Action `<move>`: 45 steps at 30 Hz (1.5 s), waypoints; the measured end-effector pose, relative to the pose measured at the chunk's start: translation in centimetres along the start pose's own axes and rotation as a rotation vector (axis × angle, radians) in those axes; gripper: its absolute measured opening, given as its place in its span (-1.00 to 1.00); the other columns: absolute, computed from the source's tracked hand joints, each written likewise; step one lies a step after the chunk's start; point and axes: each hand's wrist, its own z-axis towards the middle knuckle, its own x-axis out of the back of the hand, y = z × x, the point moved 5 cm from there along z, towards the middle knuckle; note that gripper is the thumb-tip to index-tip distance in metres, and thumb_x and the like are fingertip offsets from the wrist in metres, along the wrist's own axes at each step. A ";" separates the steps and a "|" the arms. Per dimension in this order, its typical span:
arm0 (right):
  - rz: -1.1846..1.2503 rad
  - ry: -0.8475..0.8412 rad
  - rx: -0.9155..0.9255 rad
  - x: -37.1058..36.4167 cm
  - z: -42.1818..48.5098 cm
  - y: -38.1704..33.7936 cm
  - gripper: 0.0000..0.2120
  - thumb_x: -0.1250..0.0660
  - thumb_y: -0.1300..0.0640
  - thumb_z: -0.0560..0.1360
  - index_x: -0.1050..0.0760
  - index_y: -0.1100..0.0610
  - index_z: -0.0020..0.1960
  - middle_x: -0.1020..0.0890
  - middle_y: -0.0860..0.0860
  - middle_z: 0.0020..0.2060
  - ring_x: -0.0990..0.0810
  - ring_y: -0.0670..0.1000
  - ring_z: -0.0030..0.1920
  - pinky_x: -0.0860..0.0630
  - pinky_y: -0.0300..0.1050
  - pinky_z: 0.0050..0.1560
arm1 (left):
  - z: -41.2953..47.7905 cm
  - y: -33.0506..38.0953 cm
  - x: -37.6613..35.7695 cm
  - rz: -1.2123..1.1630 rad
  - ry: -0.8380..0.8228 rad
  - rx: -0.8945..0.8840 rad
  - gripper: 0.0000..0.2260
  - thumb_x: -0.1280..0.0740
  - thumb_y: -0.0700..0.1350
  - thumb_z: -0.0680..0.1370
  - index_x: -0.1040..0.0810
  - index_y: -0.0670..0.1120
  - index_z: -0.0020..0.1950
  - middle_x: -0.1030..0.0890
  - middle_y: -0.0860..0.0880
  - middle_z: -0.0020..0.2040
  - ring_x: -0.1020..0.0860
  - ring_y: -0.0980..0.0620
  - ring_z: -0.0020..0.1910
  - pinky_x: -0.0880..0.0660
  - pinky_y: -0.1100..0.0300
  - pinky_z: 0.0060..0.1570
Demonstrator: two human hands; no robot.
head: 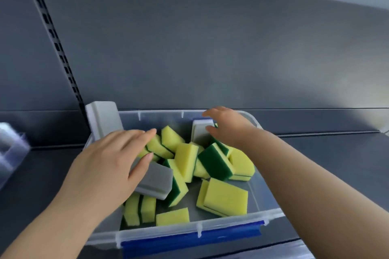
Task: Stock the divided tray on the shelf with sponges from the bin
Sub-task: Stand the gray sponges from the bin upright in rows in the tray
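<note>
Forearms reach in from the lower corners over the clear bin (210, 226) on the shelf (326, 153). Left hand (105, 162) lies flat and relaxed, fingers straight across the yellow-green sponges (212, 162), thumb touching a grey sponge (154, 178). Right hand (229, 128) is spread and grasps nothing, fingers above and thumb in front of an upright grey-white sponge (200, 132) at the bin's far wall. Divided tray (10, 149) is blurred and cut off at the left edge, its compartments unreadable. Left palm hides the bin's near-left corner.
</note>
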 end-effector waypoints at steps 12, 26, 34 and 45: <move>-0.167 0.067 0.229 -1.1 4.3 1.3 -0.65 -0.23 -0.13 0.41 -0.41 0.01 0.12 -0.48 -0.02 0.00 -0.50 0.08 0.00 -0.34 -0.11 -0.19 | 1.9 5.9 -2.6 0.127 -0.142 0.210 -0.72 -0.35 0.00 0.46 -0.58 0.08 0.16 -0.62 0.12 0.02 -0.59 0.05 -0.05 -0.53 0.14 -0.21; 1.115 -0.348 -0.006 -2.1 -1.8 6.2 -0.70 -0.40 0.13 0.43 -0.36 0.04 0.08 -0.54 0.12 0.01 -0.65 0.05 -0.10 -0.63 -0.01 -0.10 | 9.1 3.4 -7.3 -0.456 -0.153 0.527 -0.63 -0.28 0.08 0.50 -0.42 0.17 0.31 -0.50 0.27 0.01 -0.48 0.32 -0.04 -0.36 0.35 -0.03; 1.126 -0.376 -0.068 -2.7 -0.8 6.1 -0.71 -0.39 0.12 0.45 -0.36 0.06 0.09 -0.57 0.12 -0.05 -0.65 0.05 -0.15 -0.62 -0.09 -0.17 | 6.1 0.7 -7.8 0.156 -0.696 0.338 -0.60 -0.27 0.11 0.50 -0.34 0.19 0.33 -0.45 0.10 0.23 -0.45 0.05 0.17 -0.43 0.15 0.01; 1.406 -0.508 -0.294 -4.8 0.0 6.2 -0.63 -0.38 0.20 0.45 -0.34 0.20 0.18 -0.57 0.21 0.07 -0.66 0.16 -0.04 -0.61 -0.06 -0.09 | 2.4 -2.8 -8.4 0.044 -1.062 0.309 -0.37 -0.35 0.33 0.35 -0.30 0.21 0.37 -0.40 0.16 0.16 -0.39 0.12 0.11 -0.39 0.19 0.10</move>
